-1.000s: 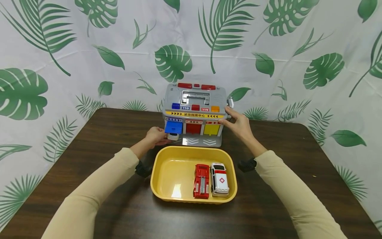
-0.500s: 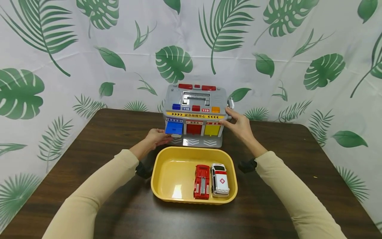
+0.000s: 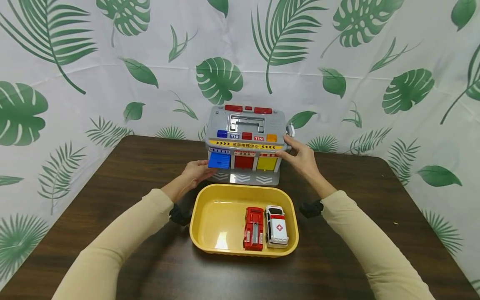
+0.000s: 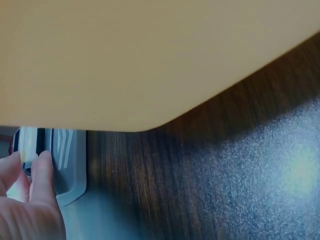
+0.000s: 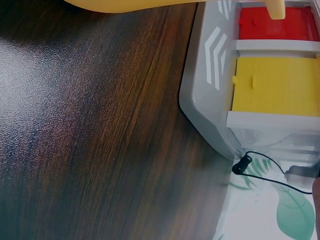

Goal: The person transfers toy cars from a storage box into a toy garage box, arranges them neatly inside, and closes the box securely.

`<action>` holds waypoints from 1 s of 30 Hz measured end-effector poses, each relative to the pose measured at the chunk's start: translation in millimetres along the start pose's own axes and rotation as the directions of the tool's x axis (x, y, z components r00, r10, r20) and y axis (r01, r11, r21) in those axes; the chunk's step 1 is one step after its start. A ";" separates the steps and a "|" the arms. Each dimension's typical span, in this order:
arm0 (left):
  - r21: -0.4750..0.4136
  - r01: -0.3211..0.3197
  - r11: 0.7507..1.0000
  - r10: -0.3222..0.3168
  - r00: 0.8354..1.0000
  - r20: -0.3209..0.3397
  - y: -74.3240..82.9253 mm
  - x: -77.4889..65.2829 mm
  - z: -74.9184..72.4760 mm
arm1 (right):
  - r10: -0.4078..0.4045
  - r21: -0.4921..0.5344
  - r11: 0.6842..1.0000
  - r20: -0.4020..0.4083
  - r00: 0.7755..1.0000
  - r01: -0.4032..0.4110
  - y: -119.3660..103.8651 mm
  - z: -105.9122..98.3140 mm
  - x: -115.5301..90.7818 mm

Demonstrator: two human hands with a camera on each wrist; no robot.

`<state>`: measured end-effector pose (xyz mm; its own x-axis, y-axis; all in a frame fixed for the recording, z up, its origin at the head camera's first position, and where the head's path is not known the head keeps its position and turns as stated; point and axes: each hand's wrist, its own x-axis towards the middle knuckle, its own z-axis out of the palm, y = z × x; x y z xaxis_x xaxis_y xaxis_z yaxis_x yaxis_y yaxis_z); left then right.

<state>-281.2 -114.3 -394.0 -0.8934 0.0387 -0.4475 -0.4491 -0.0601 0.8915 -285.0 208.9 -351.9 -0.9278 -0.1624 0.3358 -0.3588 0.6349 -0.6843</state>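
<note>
A grey toy garage (image 3: 245, 146) with blue, red and yellow doors stands at the back of the table. Its blue door (image 3: 219, 161) is tilted outward at the left bay. My left hand (image 3: 196, 173) is at that bay, its fingertips on a white toy car (image 4: 30, 142), which shows between thumb and fingers in the left wrist view. In the head view the door and hand hide the car. With thumb in front and fingers along the edge, my right hand (image 3: 301, 158) grips the garage's right side. The red door (image 5: 277, 24) and yellow door (image 5: 277, 85) are down.
A yellow tray (image 3: 210, 248) stands in front of the garage, holding a red fire truck (image 3: 253, 229) and a white ambulance (image 3: 276, 227) at its right side. A leaf-print cloth (image 3: 161, 96) hangs behind the dark wooden table (image 3: 360, 200).
The white car has moved inward under the blue door and out of sight in the head view, with the left hand following slightly rightward. The right hand stays on the garage.
</note>
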 end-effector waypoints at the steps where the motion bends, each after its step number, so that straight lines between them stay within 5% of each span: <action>1: -0.003 0.000 1.000 0.000 1.000 0.004 0.1 -0.5 -0.5 | -0.001 -0.001 1.000 0.000 1.000 0.001 -0.1 -0.2 0.0; 15: 0.012 -0.023 1.000 0.024 0.999 -0.023 0.0 -11.2 -8.9 | -0.001 0.001 1.000 0.005 1.000 0.001 0.4 -0.4 0.3; 22: -0.003 -0.239 0.971 0.238 0.966 -0.101 3.6 -19.7 -18.8 | -0.002 0.002 1.000 0.001 1.000 0.002 0.6 -1.3 1.5; 26: 0.067 -0.338 0.939 0.341 0.938 -0.054 5.6 -20.0 -21.6 | 0.001 0.003 1.000 0.002 1.000 -0.001 0.5 -1.0 1.6; 30: 0.181 -0.377 0.908 0.380 0.925 0.016 6.0 -18.5 -23.9 | -0.002 0.003 1.000 0.003 1.000 0.002 -0.4 -0.1 1.4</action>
<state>-267.6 -139.2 -382.1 -0.9969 0.0286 -0.0736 -0.0699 0.1117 0.9913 -286.2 208.6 -351.0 -0.9273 -0.1662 0.3353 -0.3612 0.6319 -0.6857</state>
